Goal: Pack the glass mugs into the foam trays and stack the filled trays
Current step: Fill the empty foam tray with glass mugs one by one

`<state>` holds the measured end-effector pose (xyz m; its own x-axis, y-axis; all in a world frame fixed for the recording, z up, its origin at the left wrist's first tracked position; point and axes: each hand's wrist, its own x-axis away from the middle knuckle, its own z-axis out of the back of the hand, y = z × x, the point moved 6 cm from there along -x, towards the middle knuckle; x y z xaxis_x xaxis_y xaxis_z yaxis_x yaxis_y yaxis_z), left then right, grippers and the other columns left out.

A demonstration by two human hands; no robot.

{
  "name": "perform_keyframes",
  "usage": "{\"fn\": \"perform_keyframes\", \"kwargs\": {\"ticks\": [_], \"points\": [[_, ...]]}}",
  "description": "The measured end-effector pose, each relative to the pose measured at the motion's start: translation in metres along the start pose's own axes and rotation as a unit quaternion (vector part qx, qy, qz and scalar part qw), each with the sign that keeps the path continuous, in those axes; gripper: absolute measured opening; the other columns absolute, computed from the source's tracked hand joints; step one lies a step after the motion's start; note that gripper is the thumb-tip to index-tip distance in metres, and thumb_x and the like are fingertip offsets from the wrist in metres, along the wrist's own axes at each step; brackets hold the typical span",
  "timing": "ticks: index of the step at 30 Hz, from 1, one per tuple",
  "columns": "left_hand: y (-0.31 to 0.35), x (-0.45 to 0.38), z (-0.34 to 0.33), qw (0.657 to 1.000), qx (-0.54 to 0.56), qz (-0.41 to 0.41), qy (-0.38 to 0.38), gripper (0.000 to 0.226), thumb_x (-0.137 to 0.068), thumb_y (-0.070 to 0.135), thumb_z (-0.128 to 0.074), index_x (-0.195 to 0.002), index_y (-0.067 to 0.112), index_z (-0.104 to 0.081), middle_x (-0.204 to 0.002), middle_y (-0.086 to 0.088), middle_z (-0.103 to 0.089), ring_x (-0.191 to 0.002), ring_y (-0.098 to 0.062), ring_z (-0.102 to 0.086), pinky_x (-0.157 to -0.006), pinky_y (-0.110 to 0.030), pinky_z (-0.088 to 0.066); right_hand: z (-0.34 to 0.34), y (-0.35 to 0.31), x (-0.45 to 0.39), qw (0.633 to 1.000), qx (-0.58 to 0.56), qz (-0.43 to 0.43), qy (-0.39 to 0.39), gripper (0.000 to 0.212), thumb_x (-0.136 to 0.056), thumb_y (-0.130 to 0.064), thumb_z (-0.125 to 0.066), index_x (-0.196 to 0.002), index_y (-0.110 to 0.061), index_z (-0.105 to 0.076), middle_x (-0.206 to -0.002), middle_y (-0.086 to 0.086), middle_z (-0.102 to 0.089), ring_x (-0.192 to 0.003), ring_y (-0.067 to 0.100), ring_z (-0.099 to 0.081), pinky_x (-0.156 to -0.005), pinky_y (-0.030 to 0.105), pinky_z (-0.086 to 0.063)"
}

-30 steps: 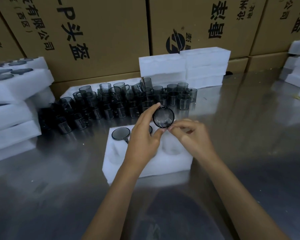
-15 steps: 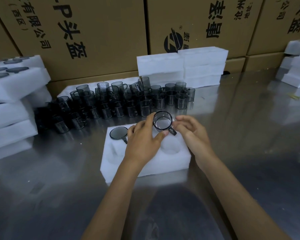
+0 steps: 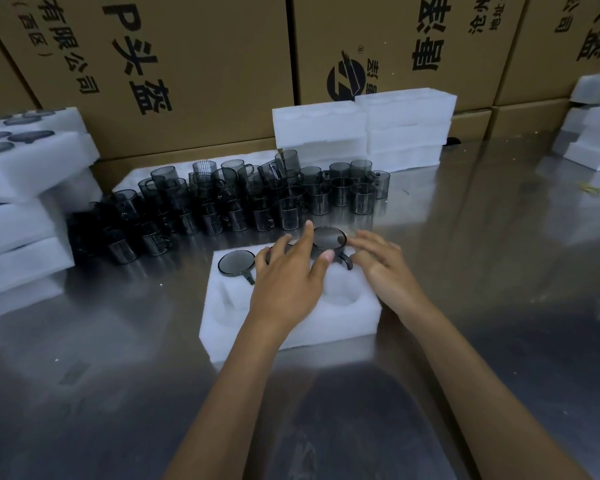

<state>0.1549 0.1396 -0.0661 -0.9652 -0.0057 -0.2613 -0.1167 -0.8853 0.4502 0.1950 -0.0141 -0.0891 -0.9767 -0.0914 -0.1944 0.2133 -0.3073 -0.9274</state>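
A white foam tray [image 3: 343, 323] lies on the steel table in front of me. One dark glass mug [image 3: 236, 263] sits in its back left pocket, and a second is mostly hidden under my left hand. My left hand [image 3: 288, 282] pinches a third mug [image 3: 329, 239] between index finger and thumb, and the mug sits low in the back right pocket. To the right of that mug's handle, my right hand [image 3: 378, 268] hovers with straight fingers and holds nothing. The front pockets show bare foam.
Several loose dark mugs [image 3: 257, 199] crowd the table behind the tray. Empty foam trays [image 3: 361, 133] are stacked at the back. Filled trays [image 3: 21, 168] are piled on the left and more foam [image 3: 593, 133] on the far right. Cardboard boxes [image 3: 187, 64] wall off the back.
The mug has come down from above the tray into the back right pocket. My right hand has let go of it and spread its fingers.
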Motion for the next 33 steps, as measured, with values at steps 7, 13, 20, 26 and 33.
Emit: {"fn": "perform_keyframes", "kwargs": {"ticks": [7,13,20,26,33], "points": [[0.000,0.002,0.007,0.999,0.038,0.014,0.036,0.048,-0.106,0.038,-0.033,-0.153,0.026,-0.034,-0.144,-0.003,-0.053,-0.145,-0.016,-0.026,-0.114,-0.029,-0.008,0.002,-0.007,0.004,0.998,0.038,0.040,-0.016,0.039,-0.100,-0.027,-0.058,-0.138,-0.035,-0.056,-0.149,-0.013,-0.044,-0.145,0.008,-0.023,-0.115,0.025,-0.020],[-0.001,0.002,0.005,0.999,0.017,0.017,0.027,0.047,-0.106,0.037,-0.035,-0.151,0.025,-0.037,-0.140,-0.002,-0.057,-0.147,-0.018,-0.023,-0.114,-0.031,-0.007,0.004,-0.006,0.006,0.996,0.065,0.050,-0.040,0.044,-0.098,-0.022,-0.059,-0.136,-0.044,-0.055,-0.155,-0.012,-0.037,-0.148,0.011,-0.017,-0.122,0.036,-0.013],[-0.002,-0.001,-0.001,0.999,-0.032,0.022,-0.007,0.048,-0.106,0.039,-0.032,-0.152,0.025,-0.036,-0.165,0.000,-0.017,-0.153,-0.019,0.003,-0.120,-0.042,-0.007,0.002,0.001,0.000,0.992,0.117,0.027,-0.038,0.042,-0.097,-0.027,-0.058,-0.133,-0.047,-0.056,-0.153,-0.011,-0.041,-0.144,0.008,-0.019,-0.122,0.043,-0.012],[0.000,-0.001,-0.004,0.995,-0.095,0.029,-0.025,0.049,-0.107,0.037,-0.026,-0.154,0.023,-0.032,-0.165,-0.003,-0.017,-0.153,-0.022,0.000,-0.120,-0.039,-0.005,0.000,0.005,-0.003,0.989,0.140,0.011,-0.043,0.039,-0.097,-0.031,-0.053,-0.131,-0.050,-0.057,-0.150,-0.010,-0.046,-0.143,0.010,-0.023,-0.122,0.048,-0.013],[0.003,-0.005,0.000,0.988,-0.148,0.029,-0.023,0.049,-0.106,0.037,-0.029,-0.151,0.022,-0.039,-0.159,-0.002,-0.033,-0.149,-0.022,-0.023,-0.117,-0.038,-0.017,-0.006,0.005,0.000,0.997,0.043,-0.017,-0.057,0.031,-0.092,-0.035,-0.057,-0.115,-0.053,-0.066,-0.137,-0.018,-0.059,-0.136,0.008,-0.045,-0.120,0.046,-0.026]]}}
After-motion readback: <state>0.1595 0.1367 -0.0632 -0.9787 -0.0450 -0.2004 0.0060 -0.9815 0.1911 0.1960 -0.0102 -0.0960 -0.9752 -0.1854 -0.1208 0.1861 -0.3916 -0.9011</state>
